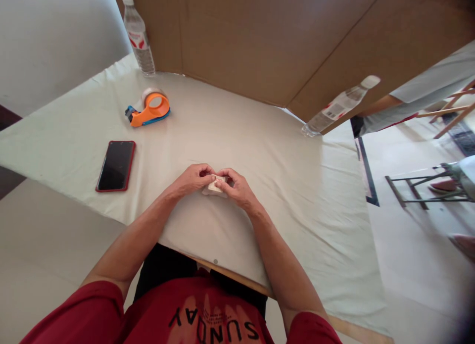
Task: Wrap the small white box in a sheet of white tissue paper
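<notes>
Between my hands, low over the near middle of the cloth-covered table (241,131), is a small whitish packet-like thing (214,187) with faint reddish marks. I cannot make out its exact kind. My left hand (195,178) grips it from the left, thumb on top and fingers curled. From the other side, my right hand (235,185) pinches it, the thumb lying across its upper face. Both thumbs nearly meet over it. The fingers hide its far edge and parts of its sides.
A black phone with a red case (116,166) lies at left. Behind it rests an orange tape dispenser (150,109). Water bottles stand at the back left (138,37) and the right (339,106), against a cardboard screen (237,42). Other people and a folding stool (419,185) are at right.
</notes>
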The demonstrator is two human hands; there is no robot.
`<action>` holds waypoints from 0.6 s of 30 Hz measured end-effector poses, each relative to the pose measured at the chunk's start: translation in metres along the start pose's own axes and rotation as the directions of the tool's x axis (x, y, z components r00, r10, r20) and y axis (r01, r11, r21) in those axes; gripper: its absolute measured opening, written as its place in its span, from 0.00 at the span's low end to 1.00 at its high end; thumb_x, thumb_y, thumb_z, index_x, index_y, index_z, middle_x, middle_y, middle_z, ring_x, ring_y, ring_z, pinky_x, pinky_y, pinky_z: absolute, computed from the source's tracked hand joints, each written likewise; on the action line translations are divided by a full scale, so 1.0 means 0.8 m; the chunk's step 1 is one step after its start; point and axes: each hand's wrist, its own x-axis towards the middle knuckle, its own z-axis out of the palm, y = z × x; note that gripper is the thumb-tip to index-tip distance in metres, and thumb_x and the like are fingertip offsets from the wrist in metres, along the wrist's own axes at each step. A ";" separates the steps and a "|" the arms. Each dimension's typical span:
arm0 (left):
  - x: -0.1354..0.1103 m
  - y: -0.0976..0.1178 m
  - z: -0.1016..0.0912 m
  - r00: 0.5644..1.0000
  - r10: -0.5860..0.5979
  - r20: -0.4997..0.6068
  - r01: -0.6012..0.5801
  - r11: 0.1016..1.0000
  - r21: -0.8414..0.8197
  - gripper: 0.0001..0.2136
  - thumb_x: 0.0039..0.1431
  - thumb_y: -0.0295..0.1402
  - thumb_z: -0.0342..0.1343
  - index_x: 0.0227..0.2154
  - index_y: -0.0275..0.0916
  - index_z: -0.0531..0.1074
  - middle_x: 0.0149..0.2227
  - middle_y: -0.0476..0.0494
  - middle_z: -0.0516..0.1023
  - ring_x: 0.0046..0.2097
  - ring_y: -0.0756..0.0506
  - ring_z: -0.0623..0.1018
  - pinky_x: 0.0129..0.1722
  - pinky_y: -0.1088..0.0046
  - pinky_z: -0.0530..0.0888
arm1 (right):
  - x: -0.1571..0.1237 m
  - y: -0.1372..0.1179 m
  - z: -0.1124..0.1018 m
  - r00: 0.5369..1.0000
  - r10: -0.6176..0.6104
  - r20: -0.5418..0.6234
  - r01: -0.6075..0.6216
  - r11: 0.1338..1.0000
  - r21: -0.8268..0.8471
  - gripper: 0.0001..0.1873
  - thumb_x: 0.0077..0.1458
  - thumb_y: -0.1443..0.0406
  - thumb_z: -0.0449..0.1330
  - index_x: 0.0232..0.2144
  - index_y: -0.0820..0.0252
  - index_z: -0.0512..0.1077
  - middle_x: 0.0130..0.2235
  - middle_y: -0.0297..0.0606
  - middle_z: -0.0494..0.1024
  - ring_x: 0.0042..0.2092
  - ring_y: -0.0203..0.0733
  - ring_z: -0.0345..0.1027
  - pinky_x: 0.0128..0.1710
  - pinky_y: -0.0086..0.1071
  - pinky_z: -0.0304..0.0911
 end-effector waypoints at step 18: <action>0.003 -0.005 -0.021 0.989 -0.036 -0.146 0.030 0.999 -0.041 0.18 0.48 0.40 0.57 0.40 0.35 0.75 0.39 0.43 0.78 0.32 0.49 0.73 0.33 0.72 0.69 | 0.003 0.030 -0.001 0.977 -0.014 -0.212 0.086 0.938 0.335 0.25 0.49 0.48 0.67 0.45 0.53 0.72 0.46 0.41 0.78 0.49 0.48 0.71 0.54 0.45 0.66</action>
